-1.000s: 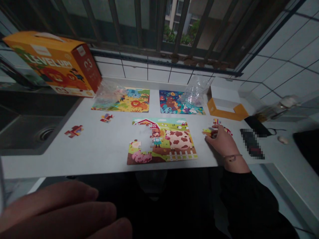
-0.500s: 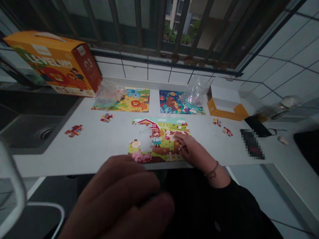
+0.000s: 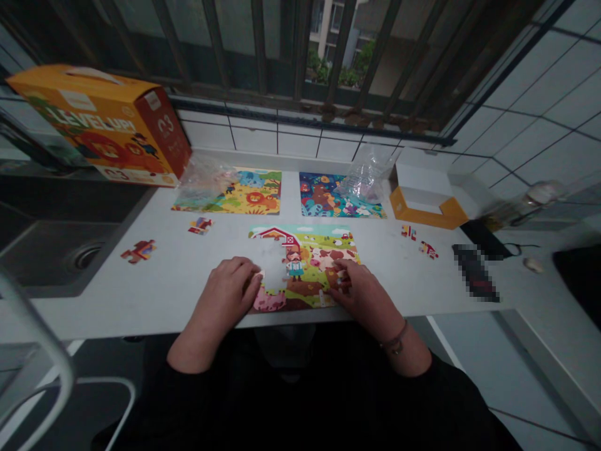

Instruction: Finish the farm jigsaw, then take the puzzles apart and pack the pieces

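A farm jigsaw puzzle (image 3: 305,285) lies near the counter's front edge, showing a barn, a farmer, a cow and a pig. A gap in its left part bares the white counter. My left hand (image 3: 230,288) rests over the puzzle's lower left edge, fingers loosely bent, covering the pieces there. On the right side, my right hand (image 3: 361,288) touches the puzzle below the cow with its fingers apart. Loose pieces lie off to both sides: a brown-red cluster (image 3: 139,251) and a smaller piece (image 3: 201,226) at left, two red-and-white pieces (image 3: 408,232) at right.
Behind are a yellow lion picture (image 3: 256,197) and a blue forest picture (image 3: 323,197), each partly under clear plastic (image 3: 369,178). An orange box (image 3: 107,131) stands beside the sink (image 3: 61,250). At right are an open carton (image 3: 429,210) and a pixelated dark object (image 3: 475,272).
My left hand has moved from close before the camera, forward and down onto the puzzle's left edge. My right hand stays at the puzzle's right side.
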Demonstrator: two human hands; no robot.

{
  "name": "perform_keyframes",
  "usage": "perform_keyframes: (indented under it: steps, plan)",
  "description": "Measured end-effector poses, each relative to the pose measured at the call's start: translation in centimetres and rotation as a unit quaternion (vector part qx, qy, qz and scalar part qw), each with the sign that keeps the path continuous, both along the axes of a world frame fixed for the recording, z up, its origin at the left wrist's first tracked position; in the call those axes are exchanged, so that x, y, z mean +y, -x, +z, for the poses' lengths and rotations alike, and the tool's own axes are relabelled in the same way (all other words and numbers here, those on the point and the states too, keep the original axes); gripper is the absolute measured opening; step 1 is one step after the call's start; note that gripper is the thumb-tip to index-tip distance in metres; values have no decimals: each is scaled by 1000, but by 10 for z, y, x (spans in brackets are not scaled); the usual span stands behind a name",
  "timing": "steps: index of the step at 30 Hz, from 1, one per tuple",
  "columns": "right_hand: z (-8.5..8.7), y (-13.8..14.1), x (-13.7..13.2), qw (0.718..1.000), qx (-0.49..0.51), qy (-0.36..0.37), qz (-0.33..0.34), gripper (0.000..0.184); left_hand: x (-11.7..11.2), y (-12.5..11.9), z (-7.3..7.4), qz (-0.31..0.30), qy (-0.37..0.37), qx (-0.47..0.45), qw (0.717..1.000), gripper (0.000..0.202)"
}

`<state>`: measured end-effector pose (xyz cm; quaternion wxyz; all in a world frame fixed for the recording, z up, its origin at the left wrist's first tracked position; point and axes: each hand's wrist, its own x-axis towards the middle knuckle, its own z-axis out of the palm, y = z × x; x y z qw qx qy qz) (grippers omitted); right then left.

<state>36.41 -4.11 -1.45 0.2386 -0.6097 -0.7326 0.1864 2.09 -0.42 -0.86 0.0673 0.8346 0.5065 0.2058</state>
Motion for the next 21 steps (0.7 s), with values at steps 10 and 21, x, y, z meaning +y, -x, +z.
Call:
perform_keyframes:
  steps: [10, 21]
  plan:
    - [1, 9, 17, 987, 57, -33, 147, 60, 3, 3, -10, -22, -4, -61, 998, 19]
    - [-4, 92, 48, 951, 18, -120, 286, 27, -2, 2, -8, -20, 4, -67, 998, 18]
